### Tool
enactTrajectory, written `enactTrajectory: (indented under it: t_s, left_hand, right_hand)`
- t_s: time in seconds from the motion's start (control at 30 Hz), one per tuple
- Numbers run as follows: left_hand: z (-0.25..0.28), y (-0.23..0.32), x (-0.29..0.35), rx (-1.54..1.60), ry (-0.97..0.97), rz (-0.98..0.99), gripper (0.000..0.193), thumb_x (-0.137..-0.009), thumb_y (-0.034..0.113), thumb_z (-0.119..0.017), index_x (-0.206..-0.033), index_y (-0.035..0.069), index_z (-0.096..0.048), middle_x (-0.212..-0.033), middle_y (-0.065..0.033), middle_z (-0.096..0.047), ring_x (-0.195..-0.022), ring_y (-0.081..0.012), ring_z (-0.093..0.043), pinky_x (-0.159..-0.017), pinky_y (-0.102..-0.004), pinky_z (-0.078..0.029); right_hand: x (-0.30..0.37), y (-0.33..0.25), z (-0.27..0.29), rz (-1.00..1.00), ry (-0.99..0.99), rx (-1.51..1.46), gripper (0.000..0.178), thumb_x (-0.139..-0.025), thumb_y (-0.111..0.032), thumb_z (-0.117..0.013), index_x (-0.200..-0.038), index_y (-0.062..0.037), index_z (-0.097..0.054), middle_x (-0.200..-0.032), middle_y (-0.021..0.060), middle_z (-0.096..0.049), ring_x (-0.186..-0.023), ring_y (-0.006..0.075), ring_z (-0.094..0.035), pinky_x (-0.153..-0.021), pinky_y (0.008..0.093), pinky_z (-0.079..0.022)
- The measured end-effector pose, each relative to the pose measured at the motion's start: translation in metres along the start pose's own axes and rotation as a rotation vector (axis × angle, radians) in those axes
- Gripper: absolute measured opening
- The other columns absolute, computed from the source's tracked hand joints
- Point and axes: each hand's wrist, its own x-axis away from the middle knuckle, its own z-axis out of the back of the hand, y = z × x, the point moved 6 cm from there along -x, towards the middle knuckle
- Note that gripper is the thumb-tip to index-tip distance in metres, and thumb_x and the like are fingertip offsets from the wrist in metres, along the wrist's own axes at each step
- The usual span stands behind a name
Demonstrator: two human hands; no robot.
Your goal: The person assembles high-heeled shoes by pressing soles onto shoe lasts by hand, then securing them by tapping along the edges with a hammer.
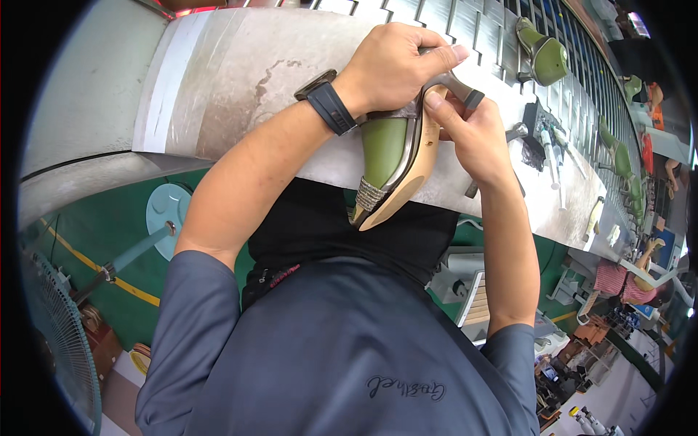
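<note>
A high-heeled shoe [418,156] on a green last is held between my hands over the near edge of the worktable [240,87]. Its toe points down toward me, with a glittering strap [369,196] across the front and the tan sole turned to the right. My left hand [392,69] is wrapped round the back of the shoe, thumb stretched over by the base of the grey heel [459,89]. On the other side, my right hand [474,134] pinches the shoe where heel and sole meet, its thumb on the sole. Some right fingers are hidden behind the heel.
Right of my hands, a black box [536,131] and several screwdriver-like tools [556,156] lie on the table. Beyond, another shoe on a green last [544,58] rests on the slatted conveyor [502,36]. A fan [62,341] stands lower left; a co-worker [625,282] sits far right.
</note>
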Motion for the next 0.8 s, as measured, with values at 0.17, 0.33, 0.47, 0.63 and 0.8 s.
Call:
enactTrajectory:
  t_s: [0.17, 0.33, 0.47, 0.63, 0.8]
  left_hand:
    - [0.003, -0.001, 0.003, 0.046, 0.050, -0.050, 0.044, -0.106, 0.039, -0.063, -0.095, -0.001, -0.079, -0.085, -0.0064, -0.075, -0.079, -0.0117, -0.066, -0.075, -0.0282, -0.053]
    - [0.004, 0.002, 0.003, -0.030, 0.046, -0.019, 0.044, -0.107, 0.039, -0.061, -0.094, 0.001, -0.079, -0.075, -0.0052, -0.071, -0.069, -0.0098, -0.059, -0.063, -0.0291, -0.048]
    - [0.003, -0.001, 0.002, -0.056, 0.072, -0.044, 0.044, -0.107, 0.039, -0.061, -0.094, 0.001, -0.079, -0.070, -0.0034, -0.066, -0.064, -0.0091, -0.053, -0.058, -0.0293, -0.043]
    - [0.005, 0.002, 0.002, -0.039, 0.078, -0.058, 0.044, -0.106, 0.039, -0.063, -0.094, 0.000, -0.080, -0.074, -0.0054, -0.071, -0.069, -0.0103, -0.061, -0.064, -0.0275, -0.048]
    - [0.013, -0.002, 0.004, -0.015, 0.079, -0.059, 0.039, -0.105, 0.034, -0.066, -0.098, -0.002, -0.079, -0.087, -0.0069, -0.076, -0.084, -0.0106, -0.068, -0.078, -0.0264, -0.054]
  right_hand:
    - [-0.005, 0.004, 0.000, 0.016, -0.017, 0.075, 0.035, -0.097, -0.031, -0.079, -0.105, 0.0033, -0.075, -0.083, 0.0030, -0.073, -0.076, 0.0081, -0.063, -0.071, 0.0284, -0.052]
    - [0.003, -0.002, -0.013, 0.180, 0.077, 0.177, 0.031, -0.097, -0.025, -0.079, -0.105, 0.0043, -0.073, -0.080, 0.0061, -0.074, -0.072, 0.0086, -0.065, -0.067, 0.0285, -0.053]
    - [0.013, 0.001, -0.015, 0.233, 0.240, 0.123, 0.030, -0.096, -0.018, -0.080, -0.112, 0.0060, -0.070, -0.081, 0.0101, -0.076, -0.074, 0.0094, -0.070, -0.063, 0.0265, -0.056]
    - [0.017, 0.001, -0.018, 0.156, 0.189, 0.092, 0.033, -0.096, -0.018, -0.081, -0.115, 0.0064, -0.069, -0.086, 0.0109, -0.077, -0.073, 0.0102, -0.070, -0.063, 0.0277, -0.057]
    - [0.004, -0.007, -0.017, 0.188, 0.166, 0.158, 0.042, -0.092, -0.027, -0.084, -0.115, 0.0056, -0.071, -0.085, 0.0127, -0.078, -0.076, 0.0136, -0.073, -0.065, 0.0303, -0.059]
